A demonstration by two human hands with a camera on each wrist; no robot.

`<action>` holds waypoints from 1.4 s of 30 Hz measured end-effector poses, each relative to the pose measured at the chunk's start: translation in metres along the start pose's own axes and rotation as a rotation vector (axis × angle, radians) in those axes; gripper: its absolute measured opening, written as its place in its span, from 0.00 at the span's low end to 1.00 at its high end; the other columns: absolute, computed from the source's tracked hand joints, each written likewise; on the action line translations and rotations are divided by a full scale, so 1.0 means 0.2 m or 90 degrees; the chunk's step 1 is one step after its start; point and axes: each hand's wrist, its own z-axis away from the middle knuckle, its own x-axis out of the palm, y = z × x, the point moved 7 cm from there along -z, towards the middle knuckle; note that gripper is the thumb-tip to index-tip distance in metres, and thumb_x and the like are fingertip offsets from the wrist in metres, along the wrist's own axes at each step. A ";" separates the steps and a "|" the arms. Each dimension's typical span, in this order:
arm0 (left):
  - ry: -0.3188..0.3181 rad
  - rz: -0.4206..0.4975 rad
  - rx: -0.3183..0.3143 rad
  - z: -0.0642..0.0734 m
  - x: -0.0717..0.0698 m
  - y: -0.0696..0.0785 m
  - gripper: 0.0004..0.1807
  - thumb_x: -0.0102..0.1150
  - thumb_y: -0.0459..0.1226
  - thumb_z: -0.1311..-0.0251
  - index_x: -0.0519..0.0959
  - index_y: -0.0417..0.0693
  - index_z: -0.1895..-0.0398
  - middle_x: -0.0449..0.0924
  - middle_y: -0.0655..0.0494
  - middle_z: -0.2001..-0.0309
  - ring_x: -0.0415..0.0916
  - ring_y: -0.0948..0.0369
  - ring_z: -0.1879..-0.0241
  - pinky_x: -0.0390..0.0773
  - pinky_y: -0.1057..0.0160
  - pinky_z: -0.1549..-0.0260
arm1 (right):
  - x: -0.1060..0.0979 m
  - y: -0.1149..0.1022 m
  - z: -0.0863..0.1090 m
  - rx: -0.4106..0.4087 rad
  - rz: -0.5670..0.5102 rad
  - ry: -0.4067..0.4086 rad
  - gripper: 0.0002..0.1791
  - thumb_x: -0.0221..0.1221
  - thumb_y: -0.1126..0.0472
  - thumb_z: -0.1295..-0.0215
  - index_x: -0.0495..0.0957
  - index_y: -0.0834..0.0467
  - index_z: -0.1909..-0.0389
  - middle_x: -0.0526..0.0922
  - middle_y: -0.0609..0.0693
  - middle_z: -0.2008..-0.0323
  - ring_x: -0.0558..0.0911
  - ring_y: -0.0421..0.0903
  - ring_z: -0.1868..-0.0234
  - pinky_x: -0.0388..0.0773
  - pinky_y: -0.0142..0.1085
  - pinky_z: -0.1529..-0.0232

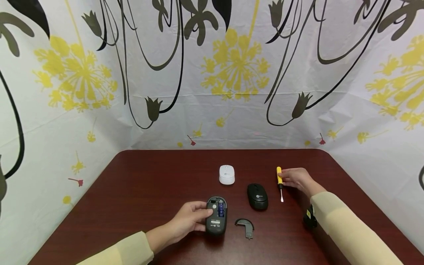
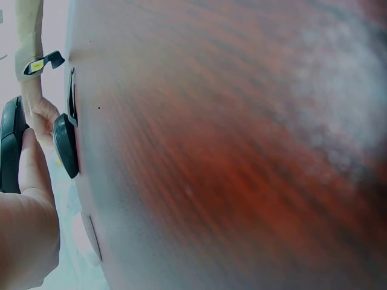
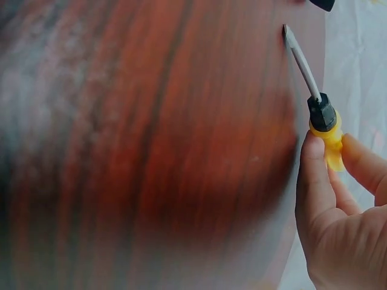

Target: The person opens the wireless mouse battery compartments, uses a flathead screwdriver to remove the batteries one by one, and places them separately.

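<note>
My left hand (image 1: 187,222) grips a dark computer mouse (image 1: 215,225) by its left side, underside toward me. Its battery bay is uncovered, and a blue battery (image 1: 221,208) shows inside. The right hand (image 1: 299,179) pinches a screwdriver (image 1: 279,176) by its yellow handle, the metal shaft (image 3: 302,66) pointing toward the near side of the table in the head view. A grey battery cover (image 1: 246,227) with a curved end lies just right of the held mouse. Between the hands sits a second black mouse (image 1: 257,197), top up.
A white mouse (image 1: 226,175) stands farther back on the dark red wooden table (image 1: 159,184). Behind and beside the table hangs a white cloth (image 1: 205,81) with flower prints. A black strap with a yellow label (image 1: 310,216) is on the right wrist.
</note>
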 end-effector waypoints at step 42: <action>0.001 0.004 -0.003 -0.01 0.01 -0.01 0.23 0.57 0.35 0.34 0.70 0.26 0.42 0.81 0.41 0.55 0.82 0.53 0.59 0.83 0.54 0.62 | 0.05 -0.03 0.03 -0.076 0.161 0.037 0.22 0.62 0.68 0.36 0.73 0.77 0.46 0.79 0.63 0.56 0.81 0.44 0.66 0.84 0.41 0.61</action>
